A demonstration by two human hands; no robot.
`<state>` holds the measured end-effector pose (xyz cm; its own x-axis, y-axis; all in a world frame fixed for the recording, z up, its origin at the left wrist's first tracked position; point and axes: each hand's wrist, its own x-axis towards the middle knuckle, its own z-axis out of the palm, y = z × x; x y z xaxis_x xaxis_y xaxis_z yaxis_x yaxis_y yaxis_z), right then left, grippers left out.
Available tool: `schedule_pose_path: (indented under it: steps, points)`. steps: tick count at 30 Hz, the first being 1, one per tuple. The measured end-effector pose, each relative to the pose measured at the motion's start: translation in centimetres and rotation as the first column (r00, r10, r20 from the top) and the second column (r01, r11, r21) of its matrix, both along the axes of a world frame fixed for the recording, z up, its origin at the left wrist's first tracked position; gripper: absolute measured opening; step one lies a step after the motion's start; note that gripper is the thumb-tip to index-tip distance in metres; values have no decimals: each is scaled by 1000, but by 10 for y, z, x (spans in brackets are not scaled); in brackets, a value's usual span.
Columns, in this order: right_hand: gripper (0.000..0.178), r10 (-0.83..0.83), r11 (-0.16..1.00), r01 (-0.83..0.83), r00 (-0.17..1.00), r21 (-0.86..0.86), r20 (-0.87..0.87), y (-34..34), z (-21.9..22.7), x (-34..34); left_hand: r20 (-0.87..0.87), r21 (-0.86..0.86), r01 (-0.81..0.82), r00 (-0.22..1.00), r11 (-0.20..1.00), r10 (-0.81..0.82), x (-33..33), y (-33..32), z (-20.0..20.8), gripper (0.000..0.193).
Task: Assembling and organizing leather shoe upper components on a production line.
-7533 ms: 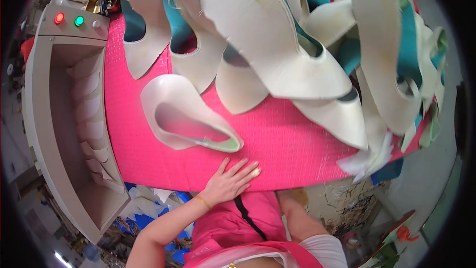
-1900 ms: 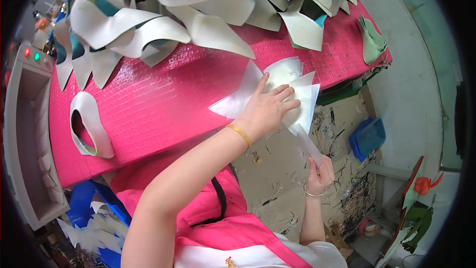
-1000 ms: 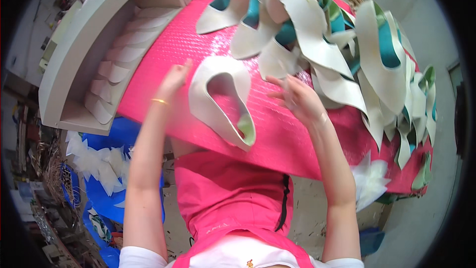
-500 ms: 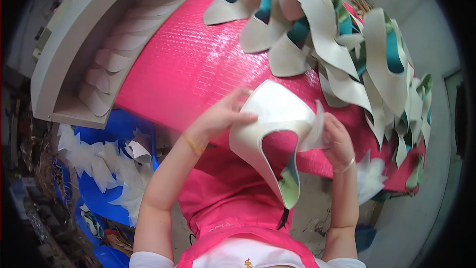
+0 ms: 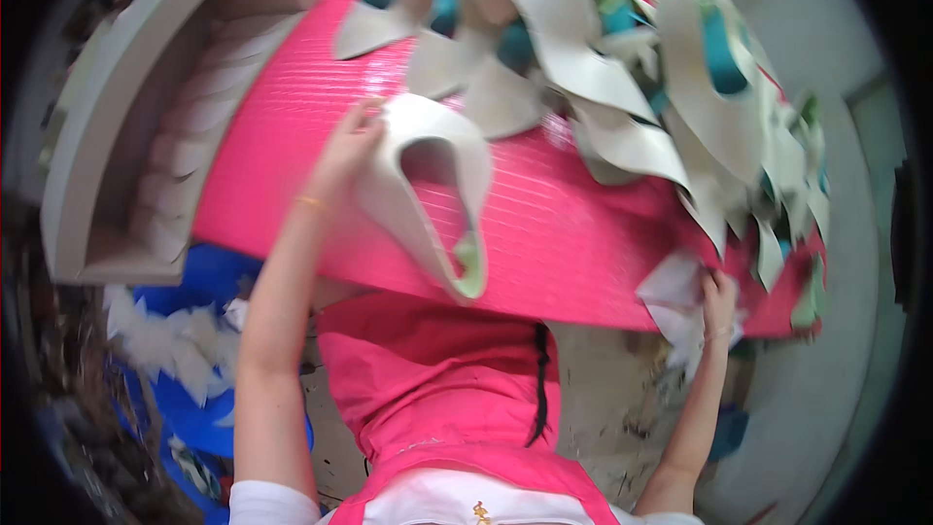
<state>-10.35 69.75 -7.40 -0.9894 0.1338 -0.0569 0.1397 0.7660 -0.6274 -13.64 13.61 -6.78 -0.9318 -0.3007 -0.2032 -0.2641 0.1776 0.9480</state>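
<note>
My left hand (image 5: 352, 141) has its fingers closed on the far left edge of a white shoe upper (image 5: 469, 146). The upper is held over the pink table, its broad toe part pointing away and its pale green-lined heel end toward me. Out at the table's right front edge, my right hand (image 5: 717, 303) is closed at a thin white film sheet (image 5: 671, 294). Similar pale sheets hang below that hand, and blur hides where one ends and another begins.
Many white uppers with teal and green linings (image 5: 622, 78) are heaped along the far right of the pink table (image 5: 292, 136). At left stands a grey curved housing (image 5: 117, 87) with white pieces inside. Below it, a blue bin (image 5: 199, 418) holds pale film scraps (image 5: 180, 335).
My left hand has carried the upper leftward and slightly away. My right hand has drawn the white film off from beside the upper, out to the table's right edge.
</note>
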Motion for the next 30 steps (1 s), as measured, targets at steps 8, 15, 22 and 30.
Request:
schedule_pose_path:
  steps: [8, 15, 22, 30]
  points:
    - [28, 43, 785, 146, 957, 603, -288, -10, -11, 29, -399, -507, -309, 911, 805, 99, 4, -54, 23, 17]
    - [20, 198, 966, -208, 977, 151, 80, -149, 119, 34, -386, -845, -440, 895, 305, 224, -110, -184, 26, 18]
    - [17, 404, 860, -369, 914, 351, -28, -205, 121, -12, 26, -999, 29, 993, -20, 116, -208, -252, 20, 16]
    - [17, 495, 815, -468, 869, 343, 10, -222, 100, -41, -150, -977, -159, 986, 139, 74, -215, -279, 17, 31]
